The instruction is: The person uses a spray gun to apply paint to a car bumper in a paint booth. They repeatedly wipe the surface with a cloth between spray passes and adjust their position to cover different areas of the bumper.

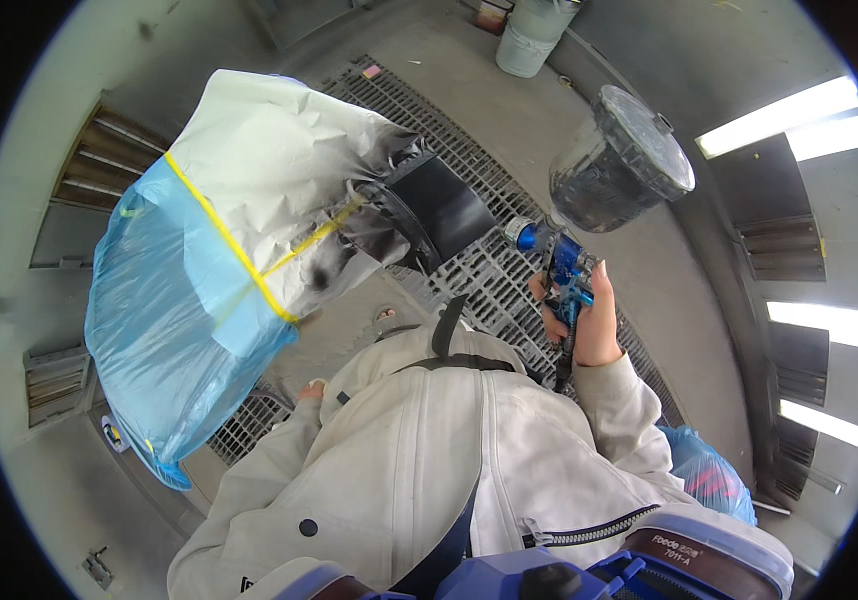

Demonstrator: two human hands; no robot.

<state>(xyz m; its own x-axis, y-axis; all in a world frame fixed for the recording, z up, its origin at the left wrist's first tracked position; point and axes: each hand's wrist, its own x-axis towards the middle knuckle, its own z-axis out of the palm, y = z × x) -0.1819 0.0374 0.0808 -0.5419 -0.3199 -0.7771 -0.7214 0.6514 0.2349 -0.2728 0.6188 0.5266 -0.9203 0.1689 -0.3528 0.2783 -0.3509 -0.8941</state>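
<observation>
My right hand (597,318) is wrapped round a blue spray gun (561,262), whose nozzle points left. A clear cup (609,165) with a grey lid, smeared with dark paint, sits on the gun. In front of the nozzle, a short way off, is a glossy black curved part (439,208). White masking paper (269,140) surrounds that part, with dark overspray near it. Yellow tape (214,225) joins the paper to blue plastic sheeting (184,300). My left hand (313,390) hangs low beside my jacket, apart from the sheeting; its fingers are mostly hidden.
Metal floor grating (489,290) runs beneath the masked piece. A whitish bucket (531,40) stands at the far wall. A blue plastic bag (707,475) lies to my right. Lit panels (829,330) and vents line the walls. A hose drops from the gun's handle.
</observation>
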